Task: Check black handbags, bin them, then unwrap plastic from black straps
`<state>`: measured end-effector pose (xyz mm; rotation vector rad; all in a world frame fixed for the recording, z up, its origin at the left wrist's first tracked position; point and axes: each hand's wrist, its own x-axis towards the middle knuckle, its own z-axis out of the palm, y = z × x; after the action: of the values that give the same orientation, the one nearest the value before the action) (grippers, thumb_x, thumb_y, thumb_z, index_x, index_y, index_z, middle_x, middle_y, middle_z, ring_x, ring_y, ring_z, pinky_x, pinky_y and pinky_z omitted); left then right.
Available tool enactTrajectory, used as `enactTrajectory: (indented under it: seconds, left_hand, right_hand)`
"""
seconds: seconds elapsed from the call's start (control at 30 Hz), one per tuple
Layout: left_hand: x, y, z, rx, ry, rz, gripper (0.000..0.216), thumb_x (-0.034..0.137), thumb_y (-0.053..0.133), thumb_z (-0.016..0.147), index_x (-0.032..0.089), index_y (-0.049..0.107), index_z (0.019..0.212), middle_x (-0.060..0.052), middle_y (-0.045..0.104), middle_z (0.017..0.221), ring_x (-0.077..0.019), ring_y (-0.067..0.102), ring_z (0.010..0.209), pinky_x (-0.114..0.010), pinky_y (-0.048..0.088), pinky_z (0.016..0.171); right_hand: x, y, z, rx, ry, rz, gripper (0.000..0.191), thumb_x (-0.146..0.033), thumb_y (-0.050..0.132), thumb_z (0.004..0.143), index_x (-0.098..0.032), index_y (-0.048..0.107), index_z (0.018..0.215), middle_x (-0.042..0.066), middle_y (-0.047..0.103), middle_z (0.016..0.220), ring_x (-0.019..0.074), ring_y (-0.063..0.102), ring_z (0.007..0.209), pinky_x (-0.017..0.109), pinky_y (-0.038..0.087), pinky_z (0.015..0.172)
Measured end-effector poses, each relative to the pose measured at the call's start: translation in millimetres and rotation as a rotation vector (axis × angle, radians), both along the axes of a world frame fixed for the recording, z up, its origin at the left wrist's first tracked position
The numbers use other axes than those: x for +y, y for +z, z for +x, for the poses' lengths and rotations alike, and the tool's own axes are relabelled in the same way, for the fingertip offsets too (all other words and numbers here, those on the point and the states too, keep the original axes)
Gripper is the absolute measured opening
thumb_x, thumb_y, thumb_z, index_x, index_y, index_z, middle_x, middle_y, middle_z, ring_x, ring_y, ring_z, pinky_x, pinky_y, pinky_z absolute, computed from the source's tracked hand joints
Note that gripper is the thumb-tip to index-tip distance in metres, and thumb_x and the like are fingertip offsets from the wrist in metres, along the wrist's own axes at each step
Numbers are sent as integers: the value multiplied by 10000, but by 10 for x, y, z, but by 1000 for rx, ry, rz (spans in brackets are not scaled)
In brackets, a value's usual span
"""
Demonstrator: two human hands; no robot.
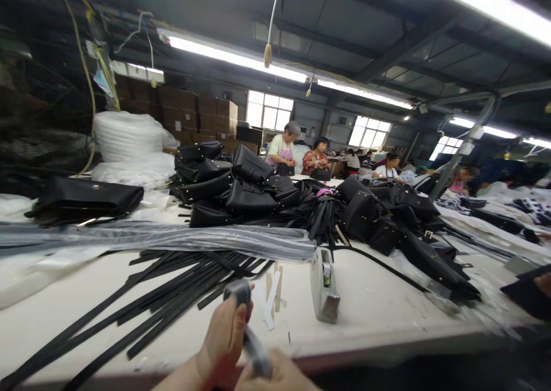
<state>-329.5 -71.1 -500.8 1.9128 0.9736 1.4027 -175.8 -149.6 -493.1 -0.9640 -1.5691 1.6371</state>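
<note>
My left hand (221, 336), low in the middle of the head view, is closed round a black strap (253, 345) with a grey, plastic-like sheen. The strap's upper end curls over my fingers and thumb. Lower and to the right, my right hand (278, 374) is blurred but closed on the strap's other end. Just beyond my hands lie white and tan paper-like strips (272, 299). A grey tape dispenser (319, 293) stands to their right. Many loose black straps (172, 305) fan out across the table on the left.
Black bags (252, 196) are heaped along the white table (365, 299), with more bags (400, 230) at right. Long wrapped grey strips (172, 239) cross the left side. One bag (88, 198) lies by stacked white foam sheets (129, 138). Two people (282, 150) work opposite.
</note>
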Motion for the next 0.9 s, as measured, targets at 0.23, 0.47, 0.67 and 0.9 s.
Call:
enactTrajectory:
  seconds: [0.23, 0.47, 0.67, 0.9]
  left_hand:
    - [-194, 202, -13, 442, -396, -321, 501, 536, 331, 894, 184, 625, 692, -27, 545, 543, -164, 502, 524, -268, 381, 554]
    - [-252, 352, 4, -90, -775, -1137, 592, 635, 322, 869, 153, 592, 656, 88, 295, 321, -70, 231, 284, -226, 336, 414]
    - [-144, 307, -28, -189, -773, -1195, 532, 617, 443, 843, 154, 553, 605, 100, 262, 307, -68, 297, 283, -221, 369, 438]
    - [-55, 480, -165, -395, -727, -1257, 535, 557, 406, 897, 128, 568, 620, 114, 235, 321, -40, 213, 263, -218, 394, 447]
  right_hand:
    - [376, 303, 648, -327, -445, 267, 318, -419, 633, 764, -124, 657, 882, 46, 627, 730, 138, 564, 637, 262, 471, 619]
    - [247, 317, 451, -364, 7, 388, 384, -432, 632, 804, -147, 630, 1062, 20, 626, 897, 155, 556, 816, 254, 436, 748]
    - [220, 178, 249, -437, -181, 376, 375, -500, 602, 826, -131, 651, 781, -16, 581, 683, 108, 486, 634, 214, 381, 604]
    - [323, 63, 394, -344, -254, 413, 476, -320, 632, 811, -201, 527, 1260, 62, 622, 1113, 189, 572, 977, 320, 430, 895]
